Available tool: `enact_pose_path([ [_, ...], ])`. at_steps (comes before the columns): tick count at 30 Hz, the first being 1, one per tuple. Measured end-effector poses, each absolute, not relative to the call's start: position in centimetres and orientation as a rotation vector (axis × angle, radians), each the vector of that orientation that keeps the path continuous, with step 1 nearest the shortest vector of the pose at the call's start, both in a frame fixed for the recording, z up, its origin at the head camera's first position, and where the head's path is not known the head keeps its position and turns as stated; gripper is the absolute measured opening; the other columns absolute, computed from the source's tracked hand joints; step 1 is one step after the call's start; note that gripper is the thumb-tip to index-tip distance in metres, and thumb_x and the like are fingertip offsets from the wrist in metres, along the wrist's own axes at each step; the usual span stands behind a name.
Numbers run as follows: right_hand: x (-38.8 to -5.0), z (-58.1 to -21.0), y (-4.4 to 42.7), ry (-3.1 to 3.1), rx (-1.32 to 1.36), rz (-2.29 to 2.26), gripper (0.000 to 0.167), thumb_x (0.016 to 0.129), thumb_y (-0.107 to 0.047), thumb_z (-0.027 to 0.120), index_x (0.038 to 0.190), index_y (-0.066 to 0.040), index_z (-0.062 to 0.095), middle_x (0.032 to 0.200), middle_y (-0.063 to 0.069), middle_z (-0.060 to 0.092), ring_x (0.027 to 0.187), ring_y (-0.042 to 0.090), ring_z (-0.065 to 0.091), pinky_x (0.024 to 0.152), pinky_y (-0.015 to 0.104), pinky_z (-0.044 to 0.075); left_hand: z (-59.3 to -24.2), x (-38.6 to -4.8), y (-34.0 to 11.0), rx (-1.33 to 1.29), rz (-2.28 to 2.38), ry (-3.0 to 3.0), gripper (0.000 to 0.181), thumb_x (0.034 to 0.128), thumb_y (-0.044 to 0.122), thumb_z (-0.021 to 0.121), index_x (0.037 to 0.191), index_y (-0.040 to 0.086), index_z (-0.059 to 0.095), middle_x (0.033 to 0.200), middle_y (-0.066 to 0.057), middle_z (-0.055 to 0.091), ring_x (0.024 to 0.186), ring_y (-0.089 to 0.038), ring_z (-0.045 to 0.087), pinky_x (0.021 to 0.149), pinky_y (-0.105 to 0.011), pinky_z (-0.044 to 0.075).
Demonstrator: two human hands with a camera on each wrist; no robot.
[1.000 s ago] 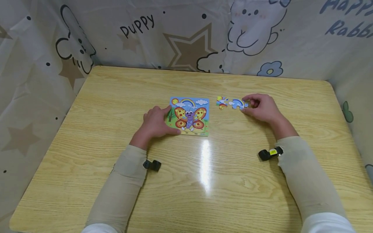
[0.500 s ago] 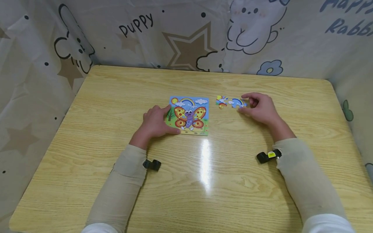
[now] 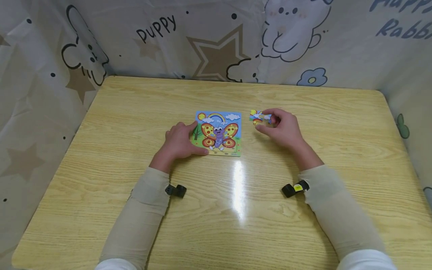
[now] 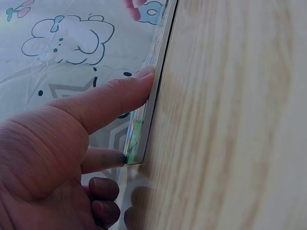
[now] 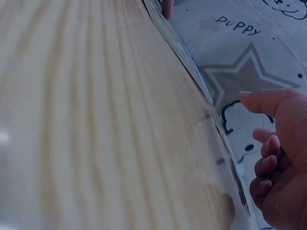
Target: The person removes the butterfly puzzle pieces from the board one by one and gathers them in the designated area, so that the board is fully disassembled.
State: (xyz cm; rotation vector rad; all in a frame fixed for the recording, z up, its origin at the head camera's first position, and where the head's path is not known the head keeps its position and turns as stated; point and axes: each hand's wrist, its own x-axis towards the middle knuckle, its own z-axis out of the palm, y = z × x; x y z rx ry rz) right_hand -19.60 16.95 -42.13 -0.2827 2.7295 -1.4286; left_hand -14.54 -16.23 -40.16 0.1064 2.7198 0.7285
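The square butterfly puzzle lies flat on the table. My left hand grips its lower-left corner, thumb along the near edge and index finger at the left side; in the left wrist view the thumb presses the edge of the puzzle. To its right lie loose joined pieces, one with yellow and red. My right hand is over their right part, thumb and index finger apart, hiding most of the rainbow piece. In the right wrist view, nothing shows between the thumb and fingers of my right hand.
The wooden table has rounded corners and a bright light reflection in front of the puzzle. A patterned cloth with stars and animal drawings hangs behind it and at both sides. A black wrist camera is on the right sleeve.
My right hand has moved left from beside the rainbow piece to over the loose pieces, covering more of them. My left hand stays at the puzzle's corner.
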Motion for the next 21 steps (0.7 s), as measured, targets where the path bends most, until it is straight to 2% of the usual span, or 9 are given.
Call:
enact_pose_path([
  [6,-19.1,-42.1,14.8,2.699,-0.335,-1.482,0.048,0.081,-0.026,0.085,0.12,-0.003,0.068,0.083,0.009,0.046,0.074,0.022,0.04,0.066,0.031,0.033,-40.1,-14.5,-16.3,0.103,0.732,2.715,0.113,0.0685,0.052,0.089,0.157,0.011,0.032,0.129,-0.02,0.045,0.112,-0.034,0.041,0.097,-0.053,0.027],
  [13,-18.6,-42.2,12.6,2.663,-0.438,-1.472,0.053,0.08,-0.023,0.086,0.124,0.0,0.066,0.078,0.009,0.044,0.071,0.022,0.04,0.075,0.034,0.036,-40.2,-14.6,-16.2,0.102,0.734,2.715,0.113,0.0682,0.052,0.089,0.157,0.012,0.032,0.129,-0.02,0.045,0.112,-0.034,0.041,0.097,-0.052,0.027],
  [21,-18.9,-42.4,10.9,2.635,-0.441,-1.435,0.058,0.079,-0.024,0.087,0.128,-0.002,0.064,0.077,0.008,0.046,0.071,0.022,0.042,0.071,0.036,0.035,-40.2,-14.5,-16.3,0.1,0.739,2.714,0.113,0.0683,0.051,0.09,0.157,0.012,0.032,0.13,-0.02,0.045,0.112,-0.034,0.041,0.097,-0.053,0.027],
])
